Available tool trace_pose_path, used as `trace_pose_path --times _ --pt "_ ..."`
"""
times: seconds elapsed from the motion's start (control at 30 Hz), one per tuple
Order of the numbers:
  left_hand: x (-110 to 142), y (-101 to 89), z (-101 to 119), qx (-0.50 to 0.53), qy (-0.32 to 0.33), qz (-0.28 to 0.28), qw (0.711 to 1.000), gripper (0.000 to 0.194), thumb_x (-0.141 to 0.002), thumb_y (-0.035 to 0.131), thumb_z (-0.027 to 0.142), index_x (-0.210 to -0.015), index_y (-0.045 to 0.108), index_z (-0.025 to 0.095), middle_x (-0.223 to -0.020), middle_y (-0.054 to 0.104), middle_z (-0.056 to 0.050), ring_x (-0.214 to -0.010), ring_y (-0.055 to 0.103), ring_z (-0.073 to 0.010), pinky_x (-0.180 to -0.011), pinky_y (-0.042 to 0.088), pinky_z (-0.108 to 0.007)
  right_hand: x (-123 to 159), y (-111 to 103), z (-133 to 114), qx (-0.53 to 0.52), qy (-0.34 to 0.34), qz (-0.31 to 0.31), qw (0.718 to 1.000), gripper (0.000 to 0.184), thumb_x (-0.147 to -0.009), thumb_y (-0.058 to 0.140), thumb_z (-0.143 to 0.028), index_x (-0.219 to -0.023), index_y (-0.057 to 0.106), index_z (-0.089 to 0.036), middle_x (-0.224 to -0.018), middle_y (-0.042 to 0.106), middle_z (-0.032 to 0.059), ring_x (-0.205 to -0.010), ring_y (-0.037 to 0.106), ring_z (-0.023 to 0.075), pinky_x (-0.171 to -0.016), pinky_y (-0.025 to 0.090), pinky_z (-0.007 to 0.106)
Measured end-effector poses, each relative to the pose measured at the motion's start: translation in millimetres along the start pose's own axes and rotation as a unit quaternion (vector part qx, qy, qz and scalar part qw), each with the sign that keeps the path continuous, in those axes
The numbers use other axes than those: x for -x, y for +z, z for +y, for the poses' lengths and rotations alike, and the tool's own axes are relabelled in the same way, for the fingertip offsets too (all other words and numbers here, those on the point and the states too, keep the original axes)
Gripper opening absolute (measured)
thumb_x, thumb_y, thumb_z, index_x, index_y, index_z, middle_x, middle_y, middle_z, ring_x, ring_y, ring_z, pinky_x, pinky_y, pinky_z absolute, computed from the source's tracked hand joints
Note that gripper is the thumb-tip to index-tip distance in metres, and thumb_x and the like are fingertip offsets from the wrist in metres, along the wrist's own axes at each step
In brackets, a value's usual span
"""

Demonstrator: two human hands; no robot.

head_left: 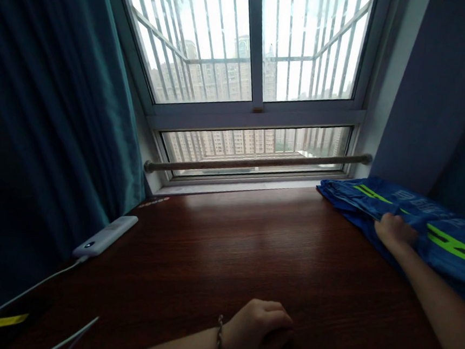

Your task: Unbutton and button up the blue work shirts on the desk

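Note:
My right hand (394, 232) reaches out to the right and rests on a folded blue cloth with bright green stripes (435, 230), its fingers curled into the fabric. My left hand (257, 334) lies near the front of the dark wooden surface (250, 246), fingers curled under in a loose fist with nothing visible in it. A beaded bracelet (220, 336) circles that wrist.
A white power bank (105, 235) with a white cable (22, 292) lies at the left edge beside a teal curtain (50, 115). A barred window (259, 57) and a wooden rod (258, 163) run along the far side. A grey wall (435, 94) stands at right.

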State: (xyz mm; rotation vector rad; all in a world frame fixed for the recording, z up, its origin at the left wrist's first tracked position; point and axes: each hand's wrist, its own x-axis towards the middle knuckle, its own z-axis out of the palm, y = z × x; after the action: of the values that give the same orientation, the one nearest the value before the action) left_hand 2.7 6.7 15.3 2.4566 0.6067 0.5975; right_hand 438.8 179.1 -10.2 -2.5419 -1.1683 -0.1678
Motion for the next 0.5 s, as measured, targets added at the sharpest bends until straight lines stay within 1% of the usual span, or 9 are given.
trace_pose_path --times 0.1,0.17,0.2,0.27,0.33,0.37,0.4,0.43,0.5 --pt "-1 -1.0 2 0.001 -0.005 -0.002 1.000 0.019 -0.081 0.042 0.018 -0.087 0.059 0.012 -0.081 0.061 -0.008 -0.071 0.057 -0.0110 -0.066 0.044 -0.019 4 -19 -12 0.006 -0.005 0.013 1.000 0.034 -0.073 0.047 -0.036 -0.090 0.064 -0.012 -0.087 0.060 0.0220 -0.081 0.057 0.0352 -0.060 0.041 0.043" --pt "-1 -0.3 3 0.011 -0.008 -0.003 1.000 0.018 -0.081 0.042 0.018 -0.086 0.059 0.012 -0.081 0.061 -0.008 -0.070 0.056 -0.0111 -0.065 0.044 -0.019 16 -34 -31 -0.006 -0.018 0.032 0.999 0.032 -0.073 0.048 -0.034 -0.093 0.063 -0.014 -0.088 0.061 0.0206 -0.081 0.058 0.0342 -0.061 0.042 0.041" --pt "-1 0.8 3 0.019 -0.012 -0.002 1.000 0.018 -0.080 0.042 0.017 -0.086 0.059 0.012 -0.081 0.061 -0.008 -0.070 0.056 -0.0111 -0.065 0.044 -0.019 27 -42 -44 -0.021 -0.040 0.041 0.998 0.033 -0.073 0.048 -0.032 -0.097 0.062 -0.016 -0.088 0.061 0.0195 -0.081 0.058 0.0332 -0.062 0.042 0.040" --pt "-1 4.7 0 0.048 -0.038 0.023 0.998 0.018 -0.080 0.043 0.016 -0.091 0.058 0.014 -0.082 0.061 -0.007 -0.070 0.056 -0.0108 -0.065 0.045 -0.020 63 -54 -76 -0.058 -0.098 0.057 0.992 0.034 -0.074 0.047 -0.030 -0.103 0.059 -0.019 -0.088 0.063 0.0161 -0.083 0.058 0.0311 -0.065 0.042 0.037" --pt "-2 9.0 -7 0.090 -0.091 0.086 0.988 0.026 -0.079 0.044 0.015 -0.104 0.052 0.017 -0.085 0.061 -0.005 -0.067 0.056 -0.0097 -0.063 0.045 -0.020 115 -61 -107 -0.108 -0.184 0.032 0.976 0.033 -0.074 0.046 -0.029 -0.103 0.059 -0.019 -0.087 0.064 0.0135 -0.083 0.059 0.0281 -0.068 0.042 0.035" --pt "-3 10.4 -11 0.110 -0.127 0.128 0.978 0.034 -0.078 0.045 0.015 -0.112 0.046 0.018 -0.085 0.060 -0.004 -0.065 0.056 -0.0091 -0.061 0.046 -0.020 145 -63 -120 -0.146 -0.242 0.004 0.959 0.031 -0.074 0.046 -0.026 -0.101 0.059 -0.018 -0.087 0.064 0.0121 -0.083 0.059 0.0261 -0.070 0.042 0.033" --pt "-5 10.8 -16 0.128 -0.164 0.169 0.963 0.044 -0.076 0.047 0.014 -0.119 0.038 0.019 -0.084 0.060 -0.003 -0.062 0.055 -0.0088 -0.059 0.046 -0.020 174 -64 -131 -0.190 -0.319 -0.051 0.927 0.030 -0.072 0.047 -0.024 -0.099 0.060 -0.017 -0.087 0.064 0.0103 -0.082 0.059 0.0235 -0.071 0.042 0.030" --pt "-6 10.1 -20 0.144 -0.197 0.205 0.948 0.053 -0.074 0.049 0.014 -0.124 0.031 0.019 -0.082 0.060 -0.002 -0.060 0.055 -0.0088 -0.057 0.046 -0.020 202 -64 -138 -0.237 -0.394 -0.110 0.881 0.028 -0.071 0.048 -0.021 -0.095 0.061 -0.017 -0.086 0.065 0.0079 -0.080 0.059 0.0204 -0.071 0.042 0.027" --pt "-9 5.5 -27 0.163 -0.246 0.252 0.922 0.068 -0.067 0.055 0.011 -0.128 0.024 0.019 -0.083 0.061 -0.002 -0.064 0.057 -0.0104 -0.059 0.047 -0.021 246 -67 -145 -0.298 -0.532 -0.247 0.753 0.020 -0.068 0.051 -0.017 -0.084 0.063 -0.017 -0.077 0.065 0.0021 -0.071 0.059 0.0146 -0.065 0.041 0.021"
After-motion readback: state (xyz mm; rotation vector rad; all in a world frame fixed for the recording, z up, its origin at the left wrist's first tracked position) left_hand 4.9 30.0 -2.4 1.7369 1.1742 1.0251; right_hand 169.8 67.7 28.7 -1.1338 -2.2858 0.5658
